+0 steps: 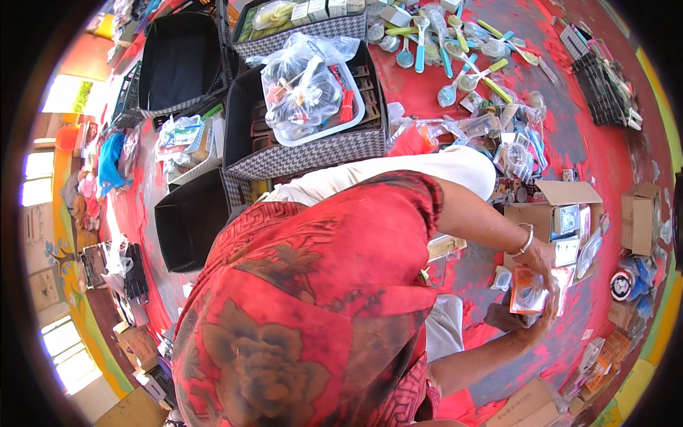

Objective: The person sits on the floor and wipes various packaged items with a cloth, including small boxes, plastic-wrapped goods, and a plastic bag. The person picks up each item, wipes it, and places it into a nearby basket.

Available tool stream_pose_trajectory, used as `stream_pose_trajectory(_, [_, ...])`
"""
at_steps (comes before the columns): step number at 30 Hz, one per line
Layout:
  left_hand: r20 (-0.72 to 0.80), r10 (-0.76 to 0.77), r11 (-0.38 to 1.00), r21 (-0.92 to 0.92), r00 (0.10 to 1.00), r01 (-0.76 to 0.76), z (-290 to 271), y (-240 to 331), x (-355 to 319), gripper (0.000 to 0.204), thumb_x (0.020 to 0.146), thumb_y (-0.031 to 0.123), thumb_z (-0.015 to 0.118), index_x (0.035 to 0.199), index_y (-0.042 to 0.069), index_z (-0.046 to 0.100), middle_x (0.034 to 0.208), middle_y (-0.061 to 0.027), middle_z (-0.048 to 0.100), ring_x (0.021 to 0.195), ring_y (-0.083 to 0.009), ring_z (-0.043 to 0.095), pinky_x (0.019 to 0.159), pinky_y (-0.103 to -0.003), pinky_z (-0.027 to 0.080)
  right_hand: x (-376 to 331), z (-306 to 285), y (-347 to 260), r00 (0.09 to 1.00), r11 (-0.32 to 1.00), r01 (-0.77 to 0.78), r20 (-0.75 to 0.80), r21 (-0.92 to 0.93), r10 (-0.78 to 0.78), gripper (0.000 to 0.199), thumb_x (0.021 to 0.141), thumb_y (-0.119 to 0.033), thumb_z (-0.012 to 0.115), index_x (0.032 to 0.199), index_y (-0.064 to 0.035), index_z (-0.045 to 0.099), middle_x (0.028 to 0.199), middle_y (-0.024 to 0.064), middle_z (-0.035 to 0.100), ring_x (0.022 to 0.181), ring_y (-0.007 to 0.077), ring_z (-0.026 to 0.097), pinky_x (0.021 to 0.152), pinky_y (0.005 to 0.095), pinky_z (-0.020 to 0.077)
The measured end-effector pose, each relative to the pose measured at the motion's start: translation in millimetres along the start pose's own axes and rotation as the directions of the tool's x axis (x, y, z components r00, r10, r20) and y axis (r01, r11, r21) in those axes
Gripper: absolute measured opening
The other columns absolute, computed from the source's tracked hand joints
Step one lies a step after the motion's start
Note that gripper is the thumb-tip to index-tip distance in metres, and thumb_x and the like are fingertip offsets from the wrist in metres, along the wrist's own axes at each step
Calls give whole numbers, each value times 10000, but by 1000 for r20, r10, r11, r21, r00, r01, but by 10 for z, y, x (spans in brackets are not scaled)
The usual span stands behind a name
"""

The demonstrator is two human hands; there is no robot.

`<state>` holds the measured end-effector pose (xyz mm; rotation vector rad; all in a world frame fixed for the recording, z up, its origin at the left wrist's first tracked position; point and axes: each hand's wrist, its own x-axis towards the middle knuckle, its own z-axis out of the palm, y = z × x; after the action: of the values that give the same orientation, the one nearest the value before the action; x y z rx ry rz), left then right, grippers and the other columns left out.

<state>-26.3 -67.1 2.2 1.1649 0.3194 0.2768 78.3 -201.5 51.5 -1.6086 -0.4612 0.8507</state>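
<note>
My arms reach to the right past a red floral blouse. The upper one, wearing a bangle, ends in my left hand [543, 262], closed on a clear plastic packet [528, 290] with orange edges. From below, my right hand [542, 324] wraps round the same packet; part of its fingers is hidden. What lies inside the packet is too blurred to name. A whitish sheet [563, 283] shows beside it, close to the fingers. Just beyond my hands stands an open cardboard box [535, 222] holding several blue-and-white packs [567, 220]. A dark piece [504, 317] lies below the packet.
Spoon-shaped brushes [469, 82] and bagged goods [516, 156] are heaped at the far side. A black patterned bin [306, 158] bears a white tray [359, 117] with a plastic bag. More cartons [637, 220] and a black crate [601, 85] stand along the right.
</note>
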Motion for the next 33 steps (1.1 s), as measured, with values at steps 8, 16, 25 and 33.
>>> stream_pose_trajectory(8, [-194, 12, 1000, 28, 981, -7, 161, 22, -466, 240, 668, 91, 728, 860, -17, 633, 720, -63, 630, 617, -142, 593, 500, -290, 466, -102, 22, -37, 996, 999, 4, -89, -38, -7, 440, 734, -214, 676, 1063, 48, 547, 1033, 117, 565, 925, 219, 551, 804, 338, 448])
stream_pose_trajectory(16, [-660, 305, 949, 155, 686, -273, -941, 876, -1329, 302, 733, 220, 710, 909, -6, 614, 761, -55, 630, 628, -124, 604, 528, -268, 490, -42, -333, -114, 972, 923, -208, -34, 325, 231, 363, 826, -342, 542, 1062, -68, 567, 911, 160, 621, 817, 336, 623, 687, 442, 531])
stream_pose_trajectory(25, [-984, 145, 960, 164, -99, -226, -2262, 753, -3631, 183, 736, 121, 667, 794, -39, 601, 660, -72, 565, 584, -156, 565, 480, -305, 456, 106, -239, -17, 985, 965, -156, -38, 211, 167, 333, 823, -326, 564, 1056, -88, 556, 935, 122, 602, 792, 295, 614, 663, 405, 527])
stream_pose_trajectory(33, [-808, 435, 640, -32, -397, 768, -2963, 516, -4245, 526, 589, 321, 763, 905, -68, 606, 914, -197, 632, 838, -279, 640, 745, -344, 514, 163, -329, 97, 995, 980, -104, 11, 172, 104, 312, 828, -331, 560, 1015, -80, 565, 918, 113, 600, 777, 282, 615, 654, 402, 533])
